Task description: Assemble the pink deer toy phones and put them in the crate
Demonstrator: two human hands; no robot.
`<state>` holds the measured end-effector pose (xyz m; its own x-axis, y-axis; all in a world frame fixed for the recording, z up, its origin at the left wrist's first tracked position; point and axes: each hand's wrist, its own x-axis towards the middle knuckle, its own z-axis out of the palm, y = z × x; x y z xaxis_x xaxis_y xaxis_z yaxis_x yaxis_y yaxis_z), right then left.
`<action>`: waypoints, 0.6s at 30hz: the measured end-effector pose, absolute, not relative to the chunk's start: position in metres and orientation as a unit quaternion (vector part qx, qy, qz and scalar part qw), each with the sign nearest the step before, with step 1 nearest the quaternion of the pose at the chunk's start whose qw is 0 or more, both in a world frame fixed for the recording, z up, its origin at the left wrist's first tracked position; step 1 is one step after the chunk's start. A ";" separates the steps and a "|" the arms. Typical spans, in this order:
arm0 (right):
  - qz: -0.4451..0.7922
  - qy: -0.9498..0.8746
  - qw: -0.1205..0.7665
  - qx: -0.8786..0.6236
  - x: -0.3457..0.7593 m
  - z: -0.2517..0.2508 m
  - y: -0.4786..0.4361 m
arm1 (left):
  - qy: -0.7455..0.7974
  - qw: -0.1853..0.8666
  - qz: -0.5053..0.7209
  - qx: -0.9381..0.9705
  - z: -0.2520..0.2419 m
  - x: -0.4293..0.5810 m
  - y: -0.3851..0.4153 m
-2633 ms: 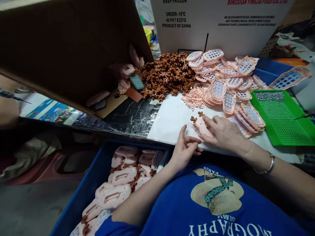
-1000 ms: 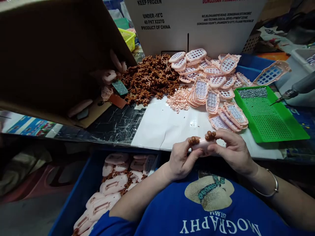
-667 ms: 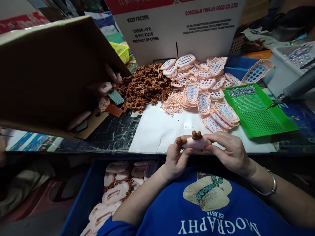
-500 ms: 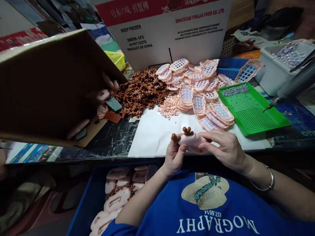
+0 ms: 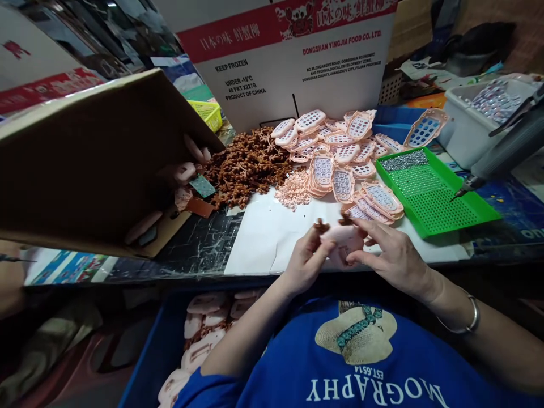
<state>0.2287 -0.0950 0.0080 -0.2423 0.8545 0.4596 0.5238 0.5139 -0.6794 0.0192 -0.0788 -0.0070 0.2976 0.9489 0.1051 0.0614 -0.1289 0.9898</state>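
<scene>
On the left, a box [image 5: 93,181] gapes over the bench; below it, pink casings [image 5: 202,351] lie in a blue bin [image 5: 157,340]. Along comes a brown heap [image 5: 250,167], then the left hand [image 5: 306,255], half closed, pinching a shell [image 5: 343,239] near the white sheet's [image 5: 259,243] front edge. The right hand [image 5: 393,255], fingers curved, grips its other end. Rightmost, a green tray [image 5: 450,207] and a grey driver [image 5: 505,150].

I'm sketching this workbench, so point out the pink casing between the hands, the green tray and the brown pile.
Pink casing [image 5: 339,234], head view: its smooth upper part.
Green tray [image 5: 437,209], head view: its bare perforated floor.
Brown pile [image 5: 249,168], head view: the heap's middle.
</scene>
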 end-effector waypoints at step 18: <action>-0.076 -0.729 0.535 -0.421 0.270 0.017 -0.094 | 0.379 0.523 0.366 0.670 0.021 0.033 -0.087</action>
<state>0.2698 -0.0939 0.0172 -0.0737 0.5316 0.8438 0.6948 0.6343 -0.3389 0.0330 -0.0866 0.0207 0.4450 0.8906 0.0939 0.1252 -0.1657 0.9782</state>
